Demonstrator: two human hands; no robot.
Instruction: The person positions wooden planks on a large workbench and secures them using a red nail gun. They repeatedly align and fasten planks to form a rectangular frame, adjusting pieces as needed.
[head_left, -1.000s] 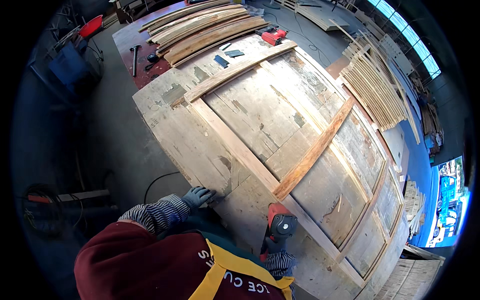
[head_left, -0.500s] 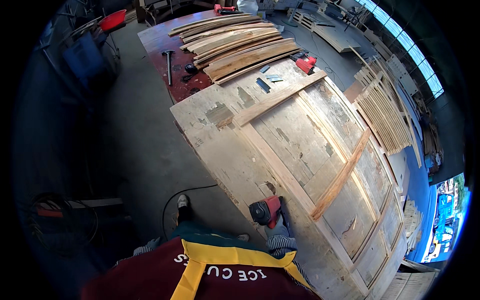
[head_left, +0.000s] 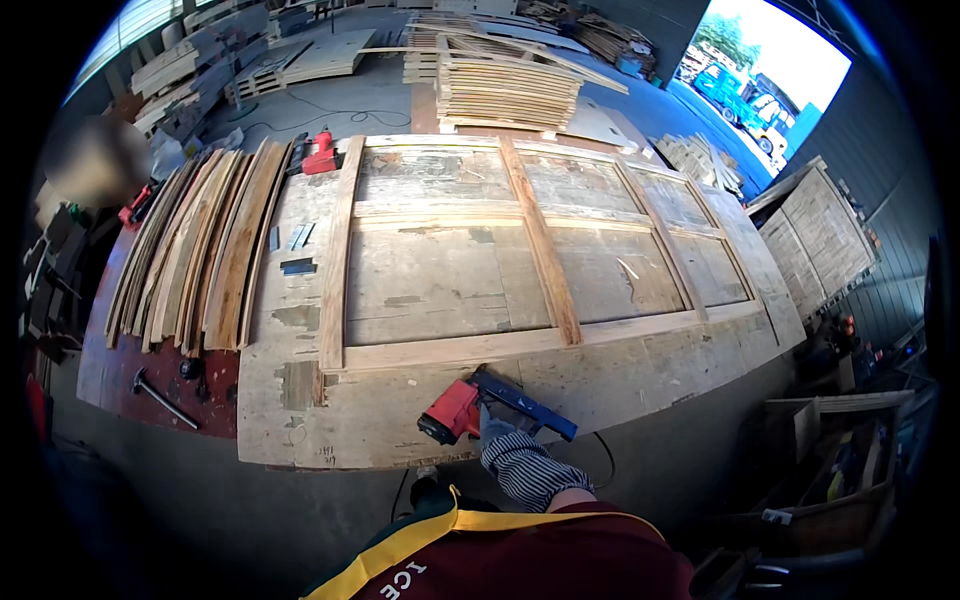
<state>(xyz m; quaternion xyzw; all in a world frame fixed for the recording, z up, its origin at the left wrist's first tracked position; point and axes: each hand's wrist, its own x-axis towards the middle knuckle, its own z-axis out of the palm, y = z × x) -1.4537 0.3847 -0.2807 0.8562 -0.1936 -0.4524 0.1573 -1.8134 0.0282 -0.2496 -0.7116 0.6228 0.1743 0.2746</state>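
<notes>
My right hand (head_left: pixel 494 428), gloved and in a striped sleeve cuff, is closed round the grip of a red and black nail gun (head_left: pixel 452 411). The nail gun is at the near edge of a plywood-topped worktable (head_left: pixel 640 378). Just beyond the tool lies a flat wooden frame (head_left: pixel 440 352) of long rails and crosspieces. One darker crosspiece (head_left: pixel 538 245) spans the frame near its middle. My left hand is out of view.
Loose wooden slats (head_left: pixel 228 255) lie side by side on the left, near a hammer (head_left: pixel 165 398). A second red nail gun (head_left: pixel 321 153) and strips of nails (head_left: pixel 298 267) are beside the frame. Stacked slats (head_left: pixel 510 95) stand beyond. A wooden crate (head_left: pixel 815 235) is at right.
My view has swung round to the right, so the frame now lies crosswise ahead. The nail gun stays in my right hand near the table edge. My left sleeve has gone out of view.
</notes>
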